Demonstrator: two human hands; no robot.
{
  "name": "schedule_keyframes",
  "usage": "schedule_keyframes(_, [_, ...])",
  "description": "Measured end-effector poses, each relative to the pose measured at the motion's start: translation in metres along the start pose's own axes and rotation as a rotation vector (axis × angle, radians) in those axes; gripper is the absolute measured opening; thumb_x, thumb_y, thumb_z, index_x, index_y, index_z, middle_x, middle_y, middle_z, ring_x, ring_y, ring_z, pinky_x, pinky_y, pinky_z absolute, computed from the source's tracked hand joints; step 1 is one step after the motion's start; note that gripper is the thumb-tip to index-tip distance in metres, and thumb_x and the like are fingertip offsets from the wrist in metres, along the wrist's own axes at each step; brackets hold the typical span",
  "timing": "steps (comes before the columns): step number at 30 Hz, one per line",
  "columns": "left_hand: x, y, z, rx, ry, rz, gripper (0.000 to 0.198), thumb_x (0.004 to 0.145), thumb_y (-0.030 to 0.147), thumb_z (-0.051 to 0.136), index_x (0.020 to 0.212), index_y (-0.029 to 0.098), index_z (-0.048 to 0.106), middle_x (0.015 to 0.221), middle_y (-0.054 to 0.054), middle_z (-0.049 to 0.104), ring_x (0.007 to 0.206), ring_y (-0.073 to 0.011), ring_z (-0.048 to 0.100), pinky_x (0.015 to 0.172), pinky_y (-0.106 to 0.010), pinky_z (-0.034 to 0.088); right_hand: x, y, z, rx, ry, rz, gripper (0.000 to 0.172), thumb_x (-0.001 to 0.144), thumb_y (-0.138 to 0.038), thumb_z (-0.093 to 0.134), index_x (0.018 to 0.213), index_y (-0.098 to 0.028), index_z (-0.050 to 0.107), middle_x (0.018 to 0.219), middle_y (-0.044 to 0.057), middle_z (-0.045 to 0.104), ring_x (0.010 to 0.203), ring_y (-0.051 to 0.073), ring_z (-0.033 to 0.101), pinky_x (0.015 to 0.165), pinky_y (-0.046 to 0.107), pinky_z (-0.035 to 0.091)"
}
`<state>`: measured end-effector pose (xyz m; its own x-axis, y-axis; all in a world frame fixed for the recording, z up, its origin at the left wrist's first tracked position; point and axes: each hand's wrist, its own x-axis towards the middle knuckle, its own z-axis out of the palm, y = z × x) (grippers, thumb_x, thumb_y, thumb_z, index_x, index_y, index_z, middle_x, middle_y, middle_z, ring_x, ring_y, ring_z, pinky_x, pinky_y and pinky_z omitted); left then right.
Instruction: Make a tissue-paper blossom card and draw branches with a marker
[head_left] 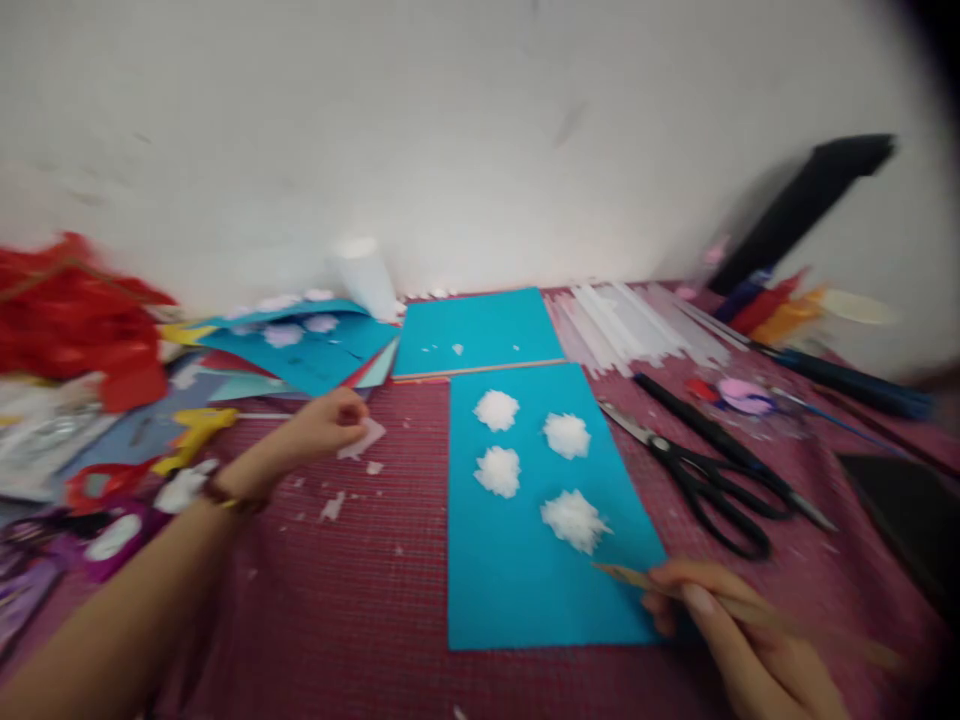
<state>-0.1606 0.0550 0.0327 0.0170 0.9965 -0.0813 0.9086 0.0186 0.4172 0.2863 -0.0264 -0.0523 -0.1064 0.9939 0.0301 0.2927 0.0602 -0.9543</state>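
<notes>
While the right hand pinches a slim, pointed wooden stick over the smooth blue sheet, the left hand curls at a thin, pale scrap; I cannot tell whether it grips it. Four fluffy, ragged white tufts dot the sheet, which lies on fine-patterned reddish cloth beside black-handled scissors.

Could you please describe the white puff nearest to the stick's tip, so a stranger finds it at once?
On the dark red table, find the front blue sheet. Of its four white puffs, take the lower one on the right. It alone lies close to the tip of the stick in the right hand.
</notes>
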Motion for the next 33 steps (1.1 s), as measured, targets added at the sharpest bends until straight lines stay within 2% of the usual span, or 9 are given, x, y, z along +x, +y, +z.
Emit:
schedule_keyframes(2, [-0.011,0.024,0.003,-0.03,0.073,0.083,0.044,0.081,0.036,0.024,0.078,0.011,0.059,0.089,0.007,0.054,0.094,-0.0133,0.059,0.087,-0.031,0.042,0.001,-0.012,0.0,0.058,0.01,-0.037,0.028,0.096,-0.044,0.053,0.089,-0.024,0.071,0.073,0.004,0.071,0.066,0.019,0.068,0.059,0.027,0.057])
schedule_keyframes(4, [-0.023,0.053,0.017,-0.101,0.062,0.201,0.022,0.073,0.04,0.05,0.071,0.018,0.056,0.094,0.006,0.065,0.092,-0.0168,0.062,0.082,-0.027,0.049,0.006,-0.021,0.0,0.125,0.029,-0.054,0.025,0.098,-0.041,0.052,0.094,-0.023,0.069,0.073,0.002,0.071,0.067,0.017,0.067,0.061,0.026,0.057])
schedule_keyframes(6, [-0.038,0.085,0.04,-0.177,0.024,0.414,0.01,0.077,0.025,0.047,0.07,0.023,0.054,0.086,0.004,0.067,0.078,-0.0144,0.064,0.066,-0.021,0.051,0.013,-0.027,-0.001,0.164,0.006,-0.05,0.023,0.099,-0.039,0.051,0.098,-0.023,0.068,0.078,0.002,0.071,0.071,0.016,0.068,0.064,0.026,0.056])
schedule_keyframes(8, [-0.053,0.119,0.068,-0.091,-0.136,0.648,0.015,0.084,0.019,0.045,0.077,0.026,0.056,0.085,0.001,0.069,0.068,-0.0132,0.064,0.057,-0.019,0.053,0.021,-0.032,-0.005,0.177,-0.06,-0.051,0.022,0.101,-0.037,0.05,0.103,-0.023,0.067,0.083,0.003,0.071,0.076,0.016,0.068,0.069,0.027,0.056])
schedule_keyframes(12, [-0.063,0.159,0.115,0.102,-0.129,0.9,0.027,0.073,0.008,0.043,0.087,0.023,0.061,0.094,-0.005,0.073,0.079,-0.024,0.07,0.069,-0.035,0.062,0.037,-0.041,-0.012,0.14,-0.227,-0.054,0.02,0.102,-0.032,0.048,0.106,-0.024,0.066,0.088,0.002,0.069,0.083,0.014,0.066,0.073,0.026,0.054])
schedule_keyframes(18, [-0.066,0.149,0.135,0.05,0.074,0.693,0.018,0.087,0.011,0.042,0.091,0.022,0.057,0.125,-0.012,0.063,0.116,-0.0239,0.06,0.091,-0.035,0.058,0.061,-0.033,-0.011,0.174,-0.219,-0.038,0.019,0.102,-0.032,0.049,0.107,-0.025,0.067,0.089,0.001,0.069,0.085,0.014,0.066,0.075,0.025,0.053])
schedule_keyframes(24, [-0.074,0.141,0.153,-0.078,-0.038,0.625,0.022,0.083,0.007,0.043,0.087,0.024,0.056,0.142,-0.008,0.053,0.136,-0.0262,0.046,0.11,-0.046,0.047,0.062,-0.02,-0.011,0.36,-0.239,0.068,0.02,0.102,-0.035,0.05,0.11,-0.028,0.068,0.089,0.001,0.071,0.084,0.013,0.067,0.077,0.024,0.054])
schedule_keyframes(29, [-0.071,0.145,0.167,-0.053,-0.01,0.736,0.022,0.088,0.007,0.042,0.084,0.023,0.057,0.139,-0.003,0.057,0.138,-0.0215,0.042,0.118,-0.042,0.037,0.067,-0.024,-0.014,0.378,-0.275,0.097,0.022,0.102,-0.035,0.049,0.111,-0.029,0.068,0.091,0.002,0.071,0.084,0.013,0.066,0.077,0.024,0.054])
schedule_keyframes(33, [-0.075,0.147,0.171,-0.158,0.2,0.647,0.025,0.094,0.013,0.043,0.077,0.023,0.059,0.119,0.004,0.068,0.116,-0.014,0.057,0.121,-0.033,0.026,0.069,-0.026,-0.015,0.406,-0.257,0.119,0.022,0.102,-0.035,0.049,0.112,-0.028,0.068,0.09,0.002,0.07,0.084,0.013,0.066,0.079,0.024,0.055])
